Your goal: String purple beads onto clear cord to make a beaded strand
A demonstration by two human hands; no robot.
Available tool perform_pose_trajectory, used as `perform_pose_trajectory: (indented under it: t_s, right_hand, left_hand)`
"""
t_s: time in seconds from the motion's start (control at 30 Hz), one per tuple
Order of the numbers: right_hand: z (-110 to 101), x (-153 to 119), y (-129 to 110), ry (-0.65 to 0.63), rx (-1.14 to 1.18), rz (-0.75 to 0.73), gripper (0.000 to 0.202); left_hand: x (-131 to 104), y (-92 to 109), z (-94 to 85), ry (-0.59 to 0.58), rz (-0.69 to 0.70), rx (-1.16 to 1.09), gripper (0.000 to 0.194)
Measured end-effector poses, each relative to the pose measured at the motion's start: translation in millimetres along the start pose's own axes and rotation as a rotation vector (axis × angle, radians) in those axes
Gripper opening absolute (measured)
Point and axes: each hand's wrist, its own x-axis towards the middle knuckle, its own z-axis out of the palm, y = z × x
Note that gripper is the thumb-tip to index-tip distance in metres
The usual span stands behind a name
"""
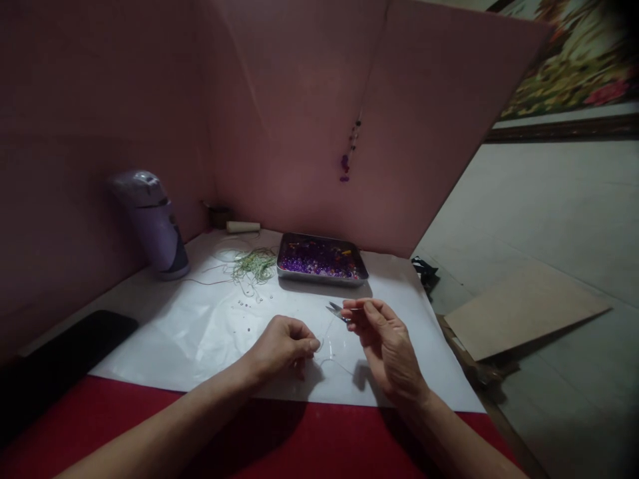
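Note:
Between the thumb and fingers of my left hand (284, 346) a thin pale thread (327, 332) is pinched, its loose part curving over the white sheet to the right. My right hand (382, 339) is closed on small scissors (337, 311), whose metal blades point left and stand apart. Part of the scissors is hidden by the fingers. Just beyond my hands sits a metal tray (319, 279) with many purple beads (319, 259) and a few yellow and red bits. Left of the tray lies a tangle of green thread (254, 266).
A purple bottle (157, 226) stands at the left, near a black flat object (80, 339). Small loose beads (244, 305) dot the white sheet (174, 339). A beaded strand (353, 143) hangs against the pink panel (289, 120). Brown cardboard (524, 309) lies on the floor at right.

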Motion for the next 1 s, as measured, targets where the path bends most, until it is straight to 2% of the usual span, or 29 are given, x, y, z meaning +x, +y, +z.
perform_pose_trajectory:
  t_s: [0.3, 0.37, 0.5, 0.6, 0.8, 1.0]
  right_hand:
    - [-7.5, 6.9, 4.1, 0.025, -0.016, 0.001, 0.012]
    - [-10.8, 9.1, 9.9, 0.043, -0.120, 0.007, 0.017]
    - [-13.0, 7.7, 19.3, 0.132, -0.485, 0.020, 0.035]
    - [-5.6, -3.4, 21.6, 0.021, -0.556, 0.029, 0.028]
    - [13.2, -30.0, 30.8, -0.271, -0.434, 0.397, 0.034]
    - [15.6, -35.1, 32.8, -0.287, -0.522, 0.424, 0.032]
  left_hand:
    - [-4.0, 0.0, 0.4, -0.113, -0.011, -0.051, 0.022]
    - [-4.2, -0.4, -0.7, -0.133, -0.007, -0.120, 0.022]
    - [-1.3, -3.5, -2.9, -0.126, 0.008, -0.250, 0.024]
    - [0.4, -5.0, -3.1, -0.075, 0.025, -0.318, 0.026]
    - [1.3, -5.0, -3.8, -0.004, 0.096, -0.301, 0.028]
    - [0.5, -1.9, -5.1, 0.028, 0.046, -0.352, 0.027]
